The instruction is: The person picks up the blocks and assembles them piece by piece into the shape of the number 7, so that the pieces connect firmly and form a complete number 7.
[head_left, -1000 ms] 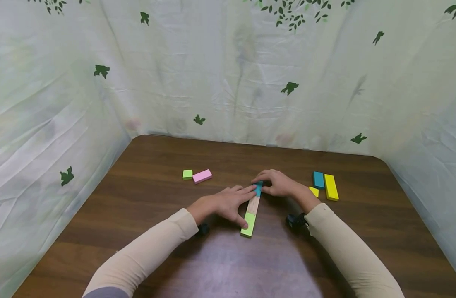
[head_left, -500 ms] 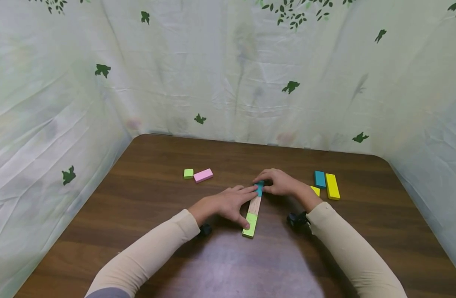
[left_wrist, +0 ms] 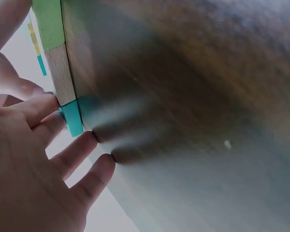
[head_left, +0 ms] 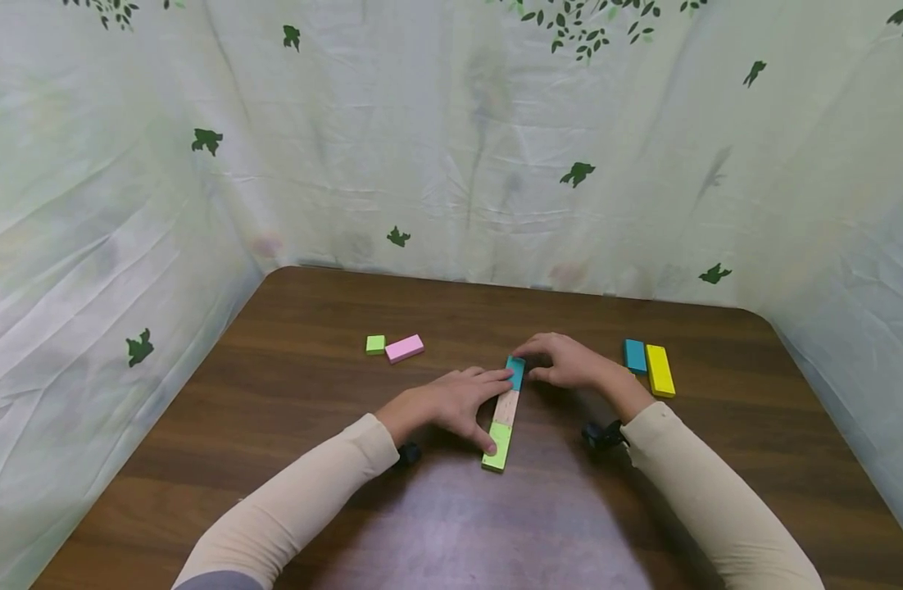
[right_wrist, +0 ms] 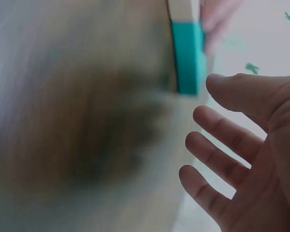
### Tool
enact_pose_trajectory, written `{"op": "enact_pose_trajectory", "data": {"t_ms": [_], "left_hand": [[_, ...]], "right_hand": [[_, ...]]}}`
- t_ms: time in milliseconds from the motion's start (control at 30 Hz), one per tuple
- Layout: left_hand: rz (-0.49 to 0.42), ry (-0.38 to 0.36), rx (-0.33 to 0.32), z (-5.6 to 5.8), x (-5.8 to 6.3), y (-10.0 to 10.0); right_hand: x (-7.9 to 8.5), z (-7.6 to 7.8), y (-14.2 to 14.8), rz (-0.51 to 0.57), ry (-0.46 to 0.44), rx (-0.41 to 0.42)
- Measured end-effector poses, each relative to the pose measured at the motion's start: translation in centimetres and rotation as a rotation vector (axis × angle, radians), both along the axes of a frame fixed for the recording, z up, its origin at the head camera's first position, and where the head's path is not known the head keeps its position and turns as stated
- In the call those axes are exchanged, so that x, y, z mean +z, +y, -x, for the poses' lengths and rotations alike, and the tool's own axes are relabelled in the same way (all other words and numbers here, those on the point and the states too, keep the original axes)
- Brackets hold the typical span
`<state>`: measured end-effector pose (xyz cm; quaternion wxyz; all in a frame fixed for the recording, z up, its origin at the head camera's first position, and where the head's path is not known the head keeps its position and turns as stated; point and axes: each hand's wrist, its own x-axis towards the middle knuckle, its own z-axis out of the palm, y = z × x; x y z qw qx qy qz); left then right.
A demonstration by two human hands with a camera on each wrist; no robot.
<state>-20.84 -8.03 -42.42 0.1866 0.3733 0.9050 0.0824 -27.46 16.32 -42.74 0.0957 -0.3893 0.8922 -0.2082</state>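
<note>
A light green block (head_left: 501, 444), a bare wood block (head_left: 506, 407) and a blue block (head_left: 517, 370) lie end to end in a slanting row on the brown table. My left hand (head_left: 453, 404) spreads along the row's left side, its fingertips touching the blue block and its thumb on the green one. In the left wrist view, those fingers look fairly straight. Beside the blue block's far end is my right hand (head_left: 569, 363), holding nothing. The right wrist view shows its thumb (right_wrist: 241, 92) and fingers apart from the blue block.
Back left lie a small green block (head_left: 375, 345) and a pink block (head_left: 405, 349). To the right are a second blue block (head_left: 634, 356) and a long yellow block (head_left: 660, 370); another yellow piece is mostly hidden by my right wrist. A pale printed cloth (head_left: 451, 164) surrounds the table.
My right hand has let go of the blue block and shifted slightly to the right, uncovering its far end. My left hand stays on the row.
</note>
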Motion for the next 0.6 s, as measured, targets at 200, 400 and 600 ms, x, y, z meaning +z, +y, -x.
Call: {"op": "enact_pose_trajectory", "data": {"t_ms": [200, 400, 600], "left_hand": [[0.013, -0.001, 0.011, -0.1, 0.0, 0.2], [0.006, -0.005, 0.024, -0.1, -0.2, 0.2], [0.001, -0.013, 0.029, -0.1, -0.2, 0.2]], "right_hand": [[2.4, -0.4, 4.4, -0.054, 0.040, -0.113], [3.8, -0.9, 9.6, -0.085, 0.037, -0.228], [3.4, -1.1, 12.5, -0.122, 0.023, -0.291]]}}
